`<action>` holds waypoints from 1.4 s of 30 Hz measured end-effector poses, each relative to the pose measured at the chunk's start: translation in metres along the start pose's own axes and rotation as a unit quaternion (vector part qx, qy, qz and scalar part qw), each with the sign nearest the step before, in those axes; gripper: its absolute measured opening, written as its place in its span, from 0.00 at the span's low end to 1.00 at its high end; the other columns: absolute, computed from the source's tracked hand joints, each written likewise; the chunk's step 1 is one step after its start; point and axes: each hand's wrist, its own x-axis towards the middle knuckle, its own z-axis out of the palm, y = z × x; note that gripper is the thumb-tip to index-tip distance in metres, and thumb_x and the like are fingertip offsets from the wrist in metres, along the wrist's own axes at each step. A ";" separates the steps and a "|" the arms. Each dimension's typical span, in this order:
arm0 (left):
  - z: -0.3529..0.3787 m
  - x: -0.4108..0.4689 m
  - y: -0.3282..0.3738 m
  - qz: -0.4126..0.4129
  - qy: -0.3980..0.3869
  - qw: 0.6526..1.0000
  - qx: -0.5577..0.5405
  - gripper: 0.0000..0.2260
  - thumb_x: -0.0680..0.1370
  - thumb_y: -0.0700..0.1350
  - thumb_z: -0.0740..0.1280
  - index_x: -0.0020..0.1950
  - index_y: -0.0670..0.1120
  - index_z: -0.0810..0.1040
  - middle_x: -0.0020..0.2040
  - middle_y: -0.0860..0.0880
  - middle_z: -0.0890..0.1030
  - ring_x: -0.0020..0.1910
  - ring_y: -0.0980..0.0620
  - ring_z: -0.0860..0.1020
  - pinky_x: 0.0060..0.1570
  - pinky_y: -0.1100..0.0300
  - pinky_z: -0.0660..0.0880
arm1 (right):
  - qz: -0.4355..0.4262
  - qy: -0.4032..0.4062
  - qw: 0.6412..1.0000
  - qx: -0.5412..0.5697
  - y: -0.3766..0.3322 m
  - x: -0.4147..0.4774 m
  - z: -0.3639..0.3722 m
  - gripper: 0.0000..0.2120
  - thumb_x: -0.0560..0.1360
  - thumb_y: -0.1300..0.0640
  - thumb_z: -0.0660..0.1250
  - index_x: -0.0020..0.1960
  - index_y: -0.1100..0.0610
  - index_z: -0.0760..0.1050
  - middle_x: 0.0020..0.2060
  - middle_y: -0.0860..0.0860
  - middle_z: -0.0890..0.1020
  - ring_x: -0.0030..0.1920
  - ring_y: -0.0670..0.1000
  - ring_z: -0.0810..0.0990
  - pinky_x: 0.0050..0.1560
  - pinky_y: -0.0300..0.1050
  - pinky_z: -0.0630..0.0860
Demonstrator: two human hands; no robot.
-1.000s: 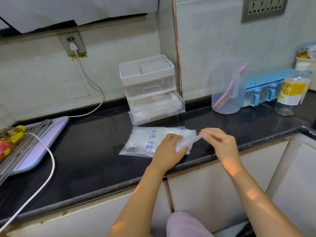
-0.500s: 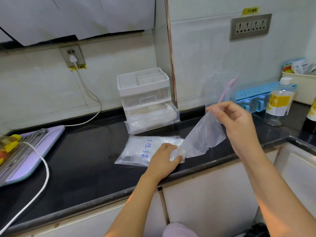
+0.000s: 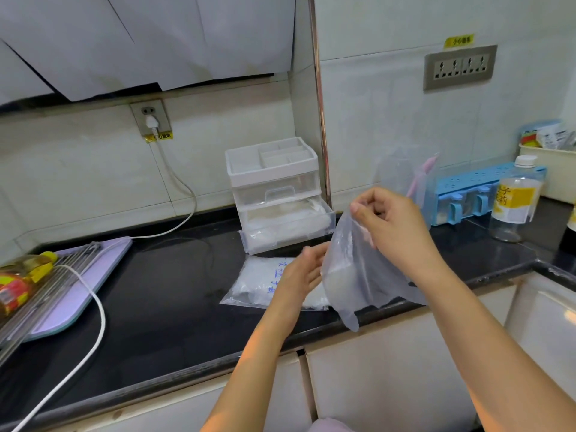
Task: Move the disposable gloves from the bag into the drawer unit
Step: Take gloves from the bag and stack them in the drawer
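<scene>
- Black countertop (image 3: pixel 174 291) runs along a white tiled wall (image 3: pixel 78 169); pale cabinet fronts sit below its edge.
- Far left: purple tray (image 3: pixel 103 269) with a metal rack and an oil bottle (image 3: pixel 21 282) on it. A white cable (image 3: pixel 184 194) is plugged into the wall socket (image 3: pixel 151 118).
- Left hand (image 3: pixel 300 272) is raised over the bag, fingers loose and fairly straight, gripping nothing; fingertips are by the glove's left edge, contact unclear.
- Right hand (image 3: pixel 389 226) is held up and pinches the top of a clear glove (image 3: pixel 352 275), which hangs down in front of the counter edge.
- Bag (image 3: pixel 258 282) lies flat on the counter just in front of the drawer unit (image 3: pixel 274 179), blue writing on it, white stuff inside.
- Bottom drawer (image 3: pixel 286 232) is pulled out with clear gloves inside.
- Right: clear jug (image 3: pixel 402 173) with a pink brush, blue box (image 3: pixel 467 194), yellow-labelled bottle (image 3: pixel 514 204).
</scene>
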 end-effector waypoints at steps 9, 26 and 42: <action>0.016 -0.006 -0.004 0.020 0.112 0.990 0.087 0.12 0.74 0.43 0.71 0.57 0.50 0.78 0.52 0.52 0.83 0.52 0.54 0.81 0.54 0.60 0.77 | 0.066 -0.011 0.995 -0.078 0.009 0.012 0.003 0.08 0.78 0.55 0.65 0.39 0.53 0.74 0.27 0.52 0.76 0.23 0.43 0.73 0.30 0.38 0.68; -0.026 0.000 0.027 -0.055 0.008 0.986 0.158 0.08 0.79 0.43 0.65 0.42 0.43 0.81 0.42 0.45 0.84 0.39 0.57 0.80 0.39 0.70 0.72 | 0.122 -0.374 0.916 -0.080 0.019 0.028 0.001 0.27 0.68 0.50 0.75 0.66 0.48 0.74 0.60 0.42 0.78 0.62 0.41 0.73 0.66 0.40 0.66; -0.092 0.045 0.040 -0.124 0.043 0.965 0.229 0.08 0.78 0.45 0.65 0.48 0.44 0.82 0.40 0.49 0.84 0.40 0.54 0.81 0.48 0.59 0.77 | -0.034 -0.296 0.940 -0.167 0.004 0.085 0.052 0.08 0.78 0.51 0.66 0.39 0.48 0.75 0.30 0.46 0.78 0.27 0.41 0.73 0.33 0.38 0.69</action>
